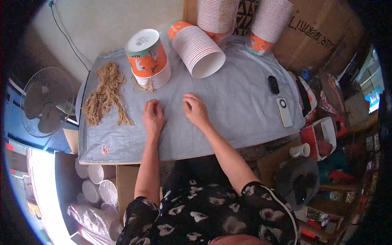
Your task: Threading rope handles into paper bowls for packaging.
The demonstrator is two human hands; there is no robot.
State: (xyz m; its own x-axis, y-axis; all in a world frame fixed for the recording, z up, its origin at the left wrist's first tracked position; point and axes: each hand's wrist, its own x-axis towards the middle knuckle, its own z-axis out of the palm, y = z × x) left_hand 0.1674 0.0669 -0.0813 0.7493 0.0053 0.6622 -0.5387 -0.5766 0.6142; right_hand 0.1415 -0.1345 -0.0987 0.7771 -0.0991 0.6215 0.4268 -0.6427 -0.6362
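Observation:
My left hand (153,117) rests over the grey cloth, its fingers curled in. To its right, my right hand (196,111) has its fingers bent toward the thumb. Anything in either hand is too small or hidden to name. Just beyond the left hand, an upside-down stack of orange paper buckets (146,61) stands with a few strands of brown twine (148,85) at its lower rim. A second stack of paper buckets (198,51) lies tilted on its side, its open mouth facing my right hand. Left of my left hand lies a loose bundle of brown twine (107,94).
Two more tall bucket stacks (218,18) (269,26) stand at the back against a cardboard box (314,28). A black object (273,85) and a pale phone (284,112) lie at right. Beyond the table are a fan (47,102), a white mug (299,150) and a box of wrapped buckets (98,192).

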